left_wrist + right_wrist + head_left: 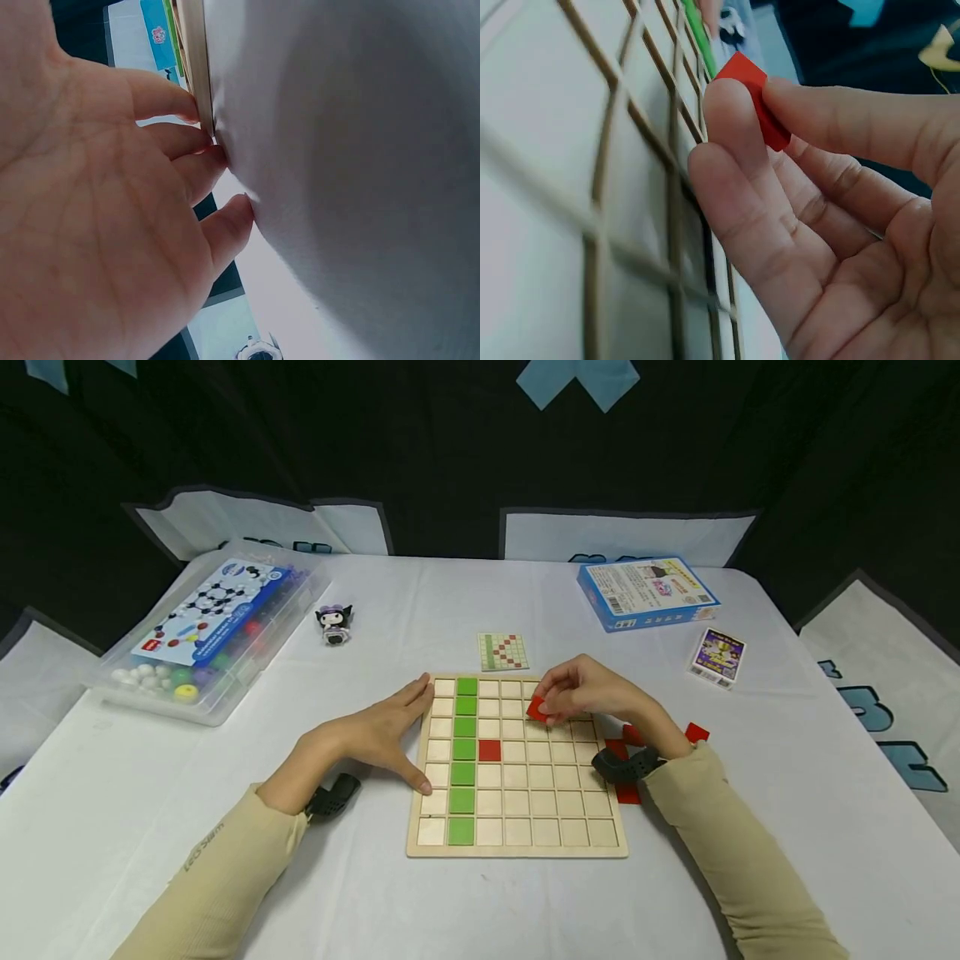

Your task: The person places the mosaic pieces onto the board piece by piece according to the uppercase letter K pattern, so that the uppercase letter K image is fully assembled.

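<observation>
A wooden grid board [517, 852] lies on the table, its second column from the left filled with green tiles [462, 774]. One red tile [490, 751] sits in the fourth row, just right of the green column. Along the board's left edge rests my left hand [378, 731], thumb spread from the fingers; its fingertips [201, 176] touch the side and the cloth. Over the upper middle of the grid, my right hand [588, 689] pinches another red tile [774, 124] between thumb and fingers, tilted above the squares. Loose red tiles [628, 794] lie partly hidden under the right wrist.
Behind the board lies a small pattern card [503, 652]. A clear plastic case [217, 710] of coloured balls stands at the left, near a little figurine [334, 625]. Back right are a blue box [649, 594] and a small card box [717, 657]. One red tile [697, 732] lies farther right.
</observation>
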`<state>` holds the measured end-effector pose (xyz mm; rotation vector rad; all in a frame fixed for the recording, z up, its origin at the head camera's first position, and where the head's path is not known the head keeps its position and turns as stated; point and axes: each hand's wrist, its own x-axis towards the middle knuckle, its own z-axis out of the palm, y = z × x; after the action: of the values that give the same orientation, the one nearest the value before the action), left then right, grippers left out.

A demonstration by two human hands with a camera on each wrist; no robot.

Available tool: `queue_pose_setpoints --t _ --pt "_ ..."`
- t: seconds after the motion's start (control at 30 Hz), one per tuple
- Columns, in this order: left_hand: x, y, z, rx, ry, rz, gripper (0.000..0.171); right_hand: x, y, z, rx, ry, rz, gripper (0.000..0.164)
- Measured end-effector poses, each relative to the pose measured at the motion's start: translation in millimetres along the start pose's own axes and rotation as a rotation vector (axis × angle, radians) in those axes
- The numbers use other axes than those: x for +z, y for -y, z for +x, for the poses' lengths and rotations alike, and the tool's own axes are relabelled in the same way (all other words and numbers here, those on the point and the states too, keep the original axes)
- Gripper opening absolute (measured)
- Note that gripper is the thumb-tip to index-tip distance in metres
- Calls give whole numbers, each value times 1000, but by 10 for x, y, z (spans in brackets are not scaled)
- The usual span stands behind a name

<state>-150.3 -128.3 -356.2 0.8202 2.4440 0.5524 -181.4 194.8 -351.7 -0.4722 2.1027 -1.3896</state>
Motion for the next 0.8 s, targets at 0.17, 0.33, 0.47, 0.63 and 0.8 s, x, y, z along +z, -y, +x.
queue_pose_setpoints --t 0.17,0.33,0.47,0.63,0.8 --pt "18 6 6 3 -1 -3 132 191 56 149 14 0 -101 16" --pt "14 0 6 2 -3 7 132 315 139 178 -15 -21 -268 8" --pt "8 0 5 -1 -3 10 133 365 200 153 -80 -28 -398 6" --pt "5 4 4 -4 1 7 133 410 231 132 -107 -70 -504 6" --pt "2 -2 4 -7 2 2 133 463 244 115 -142 -120 -610 5"
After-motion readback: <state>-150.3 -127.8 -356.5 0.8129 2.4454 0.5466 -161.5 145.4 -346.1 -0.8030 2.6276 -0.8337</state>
